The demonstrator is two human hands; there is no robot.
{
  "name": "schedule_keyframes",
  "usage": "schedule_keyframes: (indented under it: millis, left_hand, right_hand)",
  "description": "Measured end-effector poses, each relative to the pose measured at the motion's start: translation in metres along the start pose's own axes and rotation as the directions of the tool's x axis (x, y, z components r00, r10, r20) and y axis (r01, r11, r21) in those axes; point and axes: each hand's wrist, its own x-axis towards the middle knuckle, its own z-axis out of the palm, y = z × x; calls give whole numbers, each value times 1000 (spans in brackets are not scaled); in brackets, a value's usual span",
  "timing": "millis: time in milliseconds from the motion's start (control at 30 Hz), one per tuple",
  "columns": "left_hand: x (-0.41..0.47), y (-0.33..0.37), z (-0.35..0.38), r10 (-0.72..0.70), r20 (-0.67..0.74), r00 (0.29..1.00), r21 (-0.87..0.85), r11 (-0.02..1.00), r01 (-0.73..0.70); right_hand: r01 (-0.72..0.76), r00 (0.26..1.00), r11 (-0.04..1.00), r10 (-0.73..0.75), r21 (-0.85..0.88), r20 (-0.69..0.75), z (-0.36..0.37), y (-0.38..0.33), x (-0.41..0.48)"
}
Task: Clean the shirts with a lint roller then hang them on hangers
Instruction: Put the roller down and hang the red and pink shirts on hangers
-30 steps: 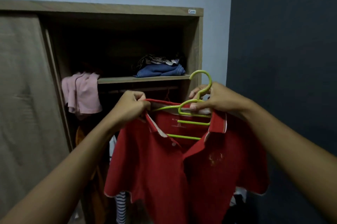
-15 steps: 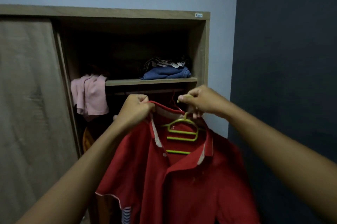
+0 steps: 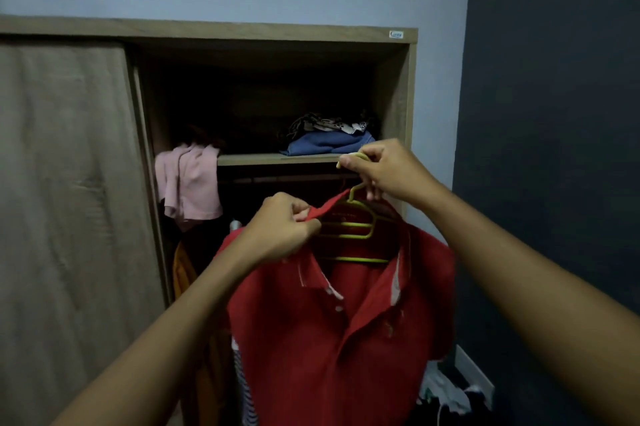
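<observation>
A red polo shirt (image 3: 346,328) hangs in front of me on a lime-green plastic hanger (image 3: 349,235), whose bars show through the open neck. My right hand (image 3: 381,169) is closed around the hanger's hook, level with the wardrobe shelf. My left hand (image 3: 284,228) pinches the shirt's collar at its left side, pulling it taut toward the hook. The shirt's lower part runs out of view at the bottom.
An open wooden wardrobe (image 3: 398,86) stands ahead, its sliding door (image 3: 65,200) on the left. On its shelf (image 3: 277,159) lie folded blue clothes (image 3: 329,143); a pink garment (image 3: 190,183) drapes over the edge. Orange and striped clothes hang below. A dark wall (image 3: 554,114) is at right.
The hanger has sunk fully inside the shirt, which now sits on its shoulders. My right hand shifted up onto the hook; my left hand keeps hold of the collar.
</observation>
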Motion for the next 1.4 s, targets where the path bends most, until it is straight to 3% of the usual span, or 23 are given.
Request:
schedule_keyframes:
  millis: [100, 167, 233, 267, 300, 367, 433, 533, 600, 667, 733, 800, 900, 1067, 1267, 1400]
  left_hand:
    - [-2, -3, -2, 148, 19, 989, 95, 984, -149]
    - [-5, -6, -2, 255, -109, 961, 124, 962, -241]
    - [-3, -14, -4, 407, -283, 868, 326, 892, -312]
    - [-2, -19, -5, 467, -291, 835, 472, 829, -300]
    - [0, -23, -4, 471, -240, 849, 587, 766, -260]
    - [6, -30, 1, 324, -73, 943, 673, 714, -193]
    - [11, -39, 8, 201, 24, 979, 609, 774, -173]
    - [13, -50, 14, 171, 23, 985, 454, 876, -162]
    - [14, -59, 10, 125, -5, 992, 404, 908, -112]
    - [14, -70, 3, 65, -27, 998, 371, 927, -50]
    - [16, -80, -2, 19, -38, 999, 354, 935, -4]
    - [17, -84, -2, -7, -39, 999, 333, 943, 19]
    - [19, -86, 7, -24, -28, 999, 322, 946, 32]
    - [23, -104, 15, -47, -69, 997, 336, 939, 67]
    - [38, -126, 17, -59, -97, 994, 354, 931, 90]
    - [52, -151, 16, -104, -118, 988, 368, 919, 141]
  right_hand:
    - [25, 999, 998, -24, -66, 22, 7, -3, 2]
    - [24, 1000, 999, -24, -31, 19, 5, -7, 2]
    - [29, 999, 999, -28, -15, 32, 1, -11, 0]
    - [39, 998, 999, -37, -28, 44, 1, -12, -1]
    - [54, 997, 997, -52, -46, 56, 3, -13, -2]
    - [77, 995, 996, -74, -51, 69, 4, -18, -4]
    - [74, 992, 997, -71, -28, 108, 2, -21, -6]
    - [46, 970, 998, -34, -42, 242, -8, -13, -8]
    - [12, 943, 985, 47, -174, 330, -20, 3, -10]
    - [-27, 871, 915, 219, -402, 440, -33, 27, -13]
    - [-56, 750, 856, 376, -514, 544, -41, 51, -20]
    - [-95, 686, 864, 417, -495, 596, -41, 67, -24]
    - [-140, 661, 897, 400, -420, 635, -37, 67, -21]
    - [-266, 679, 924, 383, -276, 626, -27, 56, -6]
    - [-176, 695, 802, 512, -572, 505, 1, 64, 19]
    - [-328, 691, 779, 583, -534, 426, 18, 77, 33]
